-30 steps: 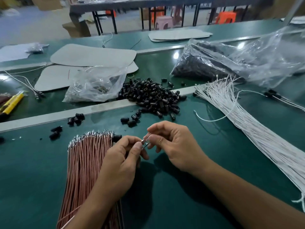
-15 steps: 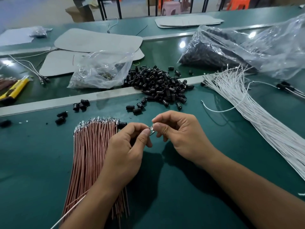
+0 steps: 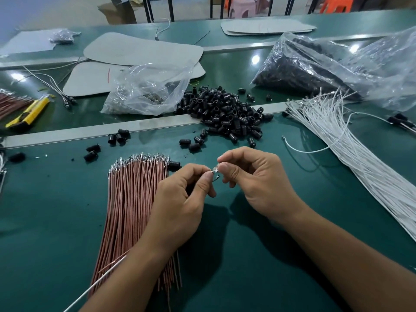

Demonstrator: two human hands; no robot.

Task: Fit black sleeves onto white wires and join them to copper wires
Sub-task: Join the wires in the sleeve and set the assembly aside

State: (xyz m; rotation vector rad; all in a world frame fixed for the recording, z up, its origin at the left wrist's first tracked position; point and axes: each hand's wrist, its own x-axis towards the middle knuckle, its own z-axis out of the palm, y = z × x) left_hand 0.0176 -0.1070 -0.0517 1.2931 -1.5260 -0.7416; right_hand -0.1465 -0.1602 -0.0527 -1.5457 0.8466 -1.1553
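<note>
1. Pinching small silver metal terminals [image 3: 215,171] above green surface [image 3: 56,221]: left hand [image 3: 180,199], right hand [image 3: 258,183], both grips clamped, likely aligning the joint.
2. Lying within reach: copper-coloured wire bundle [image 3: 135,199], black tubular sleeves [image 3: 225,111].

We are looking at a small factory or assembly workshop. A long green surface [image 3: 56,210] split by metal rails [image 3: 67,134] runs on like a line bench. Parts lie on it in bulk: a loose heap of black sleeves [image 3: 225,111], a thick bundle of copper wires [image 3: 135,199], a sheaf of white wires [image 3: 360,158] and clear bags [image 3: 148,91] of more pieces. A yellow utility knife [image 3: 29,113] and grey card sheets [image 3: 139,49] lie about. Beyond are a pale floor [image 3: 56,10], plastic stools [image 3: 240,10] and what seems a cardboard box [image 3: 119,10], though that far edge is blurred.
</note>
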